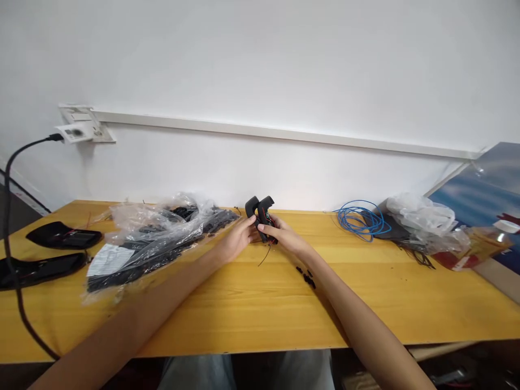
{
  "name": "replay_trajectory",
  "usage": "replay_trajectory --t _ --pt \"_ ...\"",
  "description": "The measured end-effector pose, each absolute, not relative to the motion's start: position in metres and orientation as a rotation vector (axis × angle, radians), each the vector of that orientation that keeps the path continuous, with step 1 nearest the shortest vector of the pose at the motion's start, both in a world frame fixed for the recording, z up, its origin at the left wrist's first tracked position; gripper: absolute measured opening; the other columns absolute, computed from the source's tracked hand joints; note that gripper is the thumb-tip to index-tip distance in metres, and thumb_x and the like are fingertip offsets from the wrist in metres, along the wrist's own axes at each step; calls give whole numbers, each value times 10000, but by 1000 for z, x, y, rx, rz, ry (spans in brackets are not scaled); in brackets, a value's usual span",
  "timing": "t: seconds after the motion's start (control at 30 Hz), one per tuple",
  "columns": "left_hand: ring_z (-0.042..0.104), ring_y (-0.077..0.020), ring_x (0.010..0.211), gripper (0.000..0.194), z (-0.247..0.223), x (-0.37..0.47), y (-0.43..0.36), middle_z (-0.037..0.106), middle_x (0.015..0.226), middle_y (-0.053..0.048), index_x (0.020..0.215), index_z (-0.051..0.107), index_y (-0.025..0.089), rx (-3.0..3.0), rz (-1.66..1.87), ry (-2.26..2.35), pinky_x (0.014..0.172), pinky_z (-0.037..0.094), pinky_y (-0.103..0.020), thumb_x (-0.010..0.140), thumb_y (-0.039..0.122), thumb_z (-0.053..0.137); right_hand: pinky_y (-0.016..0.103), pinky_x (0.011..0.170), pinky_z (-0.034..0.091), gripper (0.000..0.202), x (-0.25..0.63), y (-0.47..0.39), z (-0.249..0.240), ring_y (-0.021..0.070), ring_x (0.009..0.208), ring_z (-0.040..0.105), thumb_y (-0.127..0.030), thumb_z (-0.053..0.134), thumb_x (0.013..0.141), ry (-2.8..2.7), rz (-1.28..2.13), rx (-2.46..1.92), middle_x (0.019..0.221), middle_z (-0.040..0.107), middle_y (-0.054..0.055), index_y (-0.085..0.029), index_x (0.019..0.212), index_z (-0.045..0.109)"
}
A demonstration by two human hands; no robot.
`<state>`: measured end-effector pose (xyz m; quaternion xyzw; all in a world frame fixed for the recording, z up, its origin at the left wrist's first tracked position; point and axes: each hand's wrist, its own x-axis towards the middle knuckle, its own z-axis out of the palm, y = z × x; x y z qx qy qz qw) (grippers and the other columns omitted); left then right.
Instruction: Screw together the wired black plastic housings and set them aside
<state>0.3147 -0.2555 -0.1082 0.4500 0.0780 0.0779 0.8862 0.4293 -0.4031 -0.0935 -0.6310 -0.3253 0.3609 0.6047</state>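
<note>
In the middle of the table, my left hand [240,236] is closed on a black curved plastic shell [251,206]. My right hand [285,234] grips a second black curved shell [266,205], whose inner side shows a small green circuit board and red wires. Both shells are held upright, close side by side, just above the tabletop. A thin dark wire [265,257] hangs below them. Several small black pieces [306,276] lie on the wood beside my right forearm.
Clear plastic bags [162,238] of black parts lie left, beside black curved shells [65,235] with wires. A black cable [8,216] runs from the wall socket [83,127]. Coiled blue wire [361,219] and a white plastic bag [422,211] are on the right.
</note>
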Motion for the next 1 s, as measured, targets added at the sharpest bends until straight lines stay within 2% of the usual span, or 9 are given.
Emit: replay_trajectory --t 0.2,0.3,0.4,0.5,0.57,0.63,0.77,0.9,1.0 --pt "770 -251 1038 520 -117 301 -248 802 1229 -138 1100 740 162 915 399 295 901 615 -352 797 499 995 351 807 579 574 425 -405 -89 238 1032 707 -699 756 882 -556 758 -1511 1239 703 68 -273 1214 560" --pt "755 -232 976 615 -117 295 -239 801 1089 -97 1110 729 161 969 474 381 838 589 -311 718 524 1034 338 765 523 493 443 -418 -78 221 902 679 -719 628 961 -624 536 -1804 1040 693 54 -241 1077 585" --pt "751 -220 1039 704 -114 291 -235 792 1146 -80 1198 702 180 974 480 395 876 581 -284 677 494 1056 343 740 450 436 465 -432 -73 210 771 604 -629 580 1015 -847 326 -2179 842 664 53 -222 858 583" --pt "759 -218 1073 699 -108 288 -235 795 1213 -110 1253 631 205 985 423 375 831 574 -256 728 431 1034 345 793 452 312 478 -441 -75 221 805 621 -408 645 993 -983 244 -2359 868 707 99 -210 759 584" --pt "780 -244 1044 699 -104 287 -235 799 1224 -135 1319 569 232 961 342 358 781 579 -274 791 414 989 346 847 482 227 480 -443 -79 238 863 660 -318 661 970 -988 264 -2364 932 744 129 -185 787 645" --pt "800 -288 1030 663 -101 286 -234 793 1245 -161 1384 535 243 889 247 346 783 608 -333 877 461 902 344 873 520 171 478 -443 -83 242 904 700 -299 654 985 -964 300 -2339 1002 780 135 -146 987 730" --pt "806 -341 1053 539 -98 287 -231 783 1238 -196 1381 614 181 784 124 356 771 632 -383 1000 554 692 316 803 583 439 477 -442 -91 205 859 750 -334 553 1088 -872 355 -2309 1074 818 124 -116 1467 590" --pt "785 -241 894 400 -96 288 -236 803 1133 -137 1235 695 184 874 110 426 597 541 -248 975 481 760 363 963 581 311 477 -453 -87 245 1060 757 -259 642 1036 -850 280 -2363 1209 799 170 -115 1306 701" --pt "734 -161 816 326 -94 287 -243 799 1094 -89 1107 698 184 860 159 416 586 520 -199 875 319 882 426 1131 505 276 465 -478 -74 297 1264 688 -283 659 1030 -879 151 -2400 1380 728 194 -130 1240 754"
